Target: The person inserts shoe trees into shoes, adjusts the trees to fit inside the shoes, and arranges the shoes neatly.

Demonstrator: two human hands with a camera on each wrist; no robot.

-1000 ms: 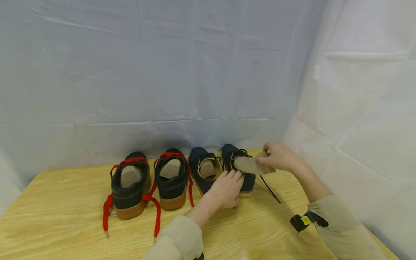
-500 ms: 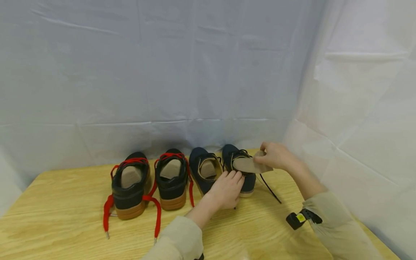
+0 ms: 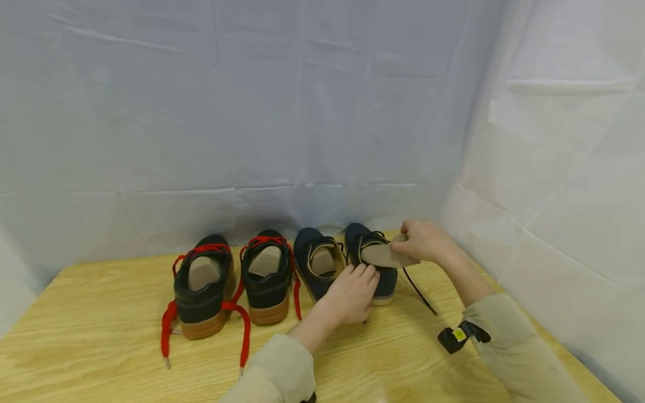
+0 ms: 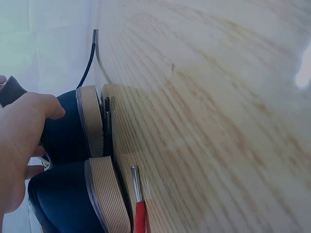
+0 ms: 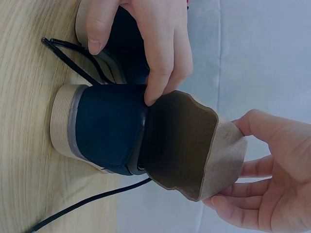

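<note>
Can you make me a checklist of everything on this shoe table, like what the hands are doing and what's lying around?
Surface: wooden table, light grain.
Job's things: tan insole, bent, its front end inside the right navy shoe; black lace trails on the table.
Clutter: second navy shoe; two black shoes with red laces, lace ends loose on the table.
Hands: right hand grips the insole's heel end; left hand holds the right navy shoe at its heel.
Cables: nothing seen.
Surroundings: pale sheet backdrop behind and to the right.
</note>
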